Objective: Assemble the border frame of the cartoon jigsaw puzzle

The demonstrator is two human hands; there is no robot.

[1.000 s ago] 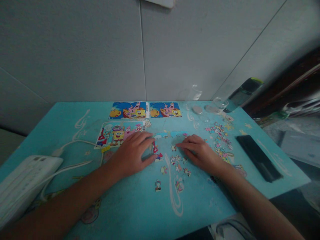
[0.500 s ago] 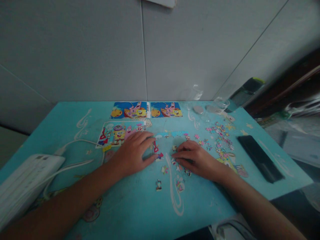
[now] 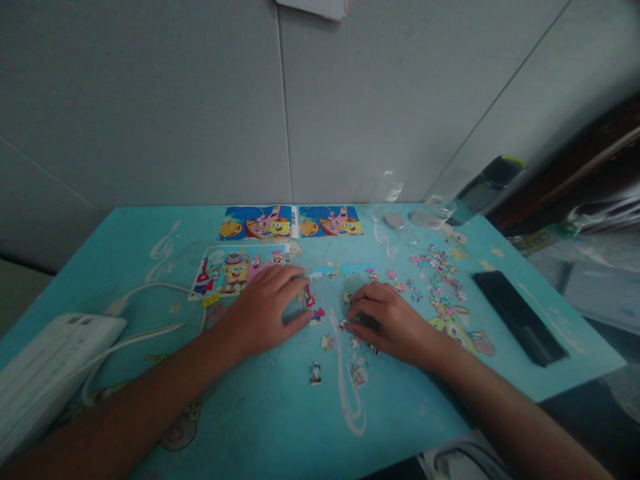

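My left hand [image 3: 273, 308] lies on the table with thumb and fingers apart, its fingertips at the left side of a partly joined jigsaw puzzle [image 3: 309, 295]. The joined strip [image 3: 343, 269] along the top is light blue. My right hand [image 3: 387, 320] is closed in a pinch, with a small puzzle piece [image 3: 343, 325] at its fingertips, partly hidden. Around it lie loose pieces: a pink and green one [image 3: 327, 342], a bluish one [image 3: 315, 373] and a pink one [image 3: 358, 375]. A cartoon picture card [image 3: 235, 270] is beyond my left hand.
Many loose pieces [image 3: 443, 273] are scattered at the right, near a black case [image 3: 517, 317]. Two blue picture cards [image 3: 330, 221] lie by the wall. Clear containers [image 3: 440, 207] and a dark bottle [image 3: 485, 187] are back right. A white box [image 3: 60, 367] with cables sits left.
My right hand's fingers have curled slightly, and the piece at their tips shows a little more. My left hand stays in place. The view has shifted slightly.
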